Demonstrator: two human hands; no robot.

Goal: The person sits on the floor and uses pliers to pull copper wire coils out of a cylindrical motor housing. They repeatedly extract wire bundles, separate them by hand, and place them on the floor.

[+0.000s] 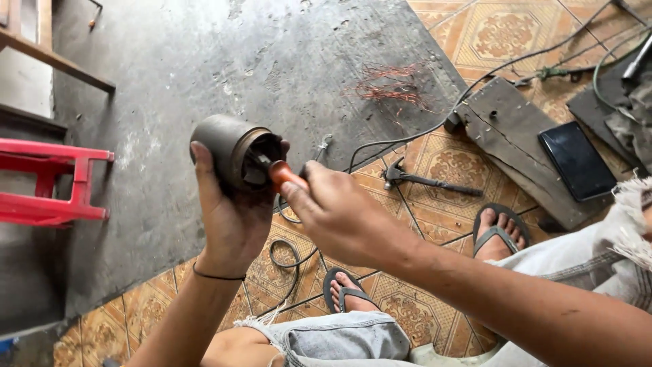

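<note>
Metal cylinder in left hand

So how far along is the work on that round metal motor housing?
Loose copper wire already lies on the dark mat, so some winding may be out, though its source can't be told. The left hand holds the metal housing up, and the right hand pushes an orange-handled tool into its open end. Parts remain inside. The hammer lies on the floor.

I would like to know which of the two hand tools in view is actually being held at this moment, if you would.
The orange-handled tool, gripped by the right hand and poking into the metal cylinder. The hammer lies untouched on the tiled floor.
</note>
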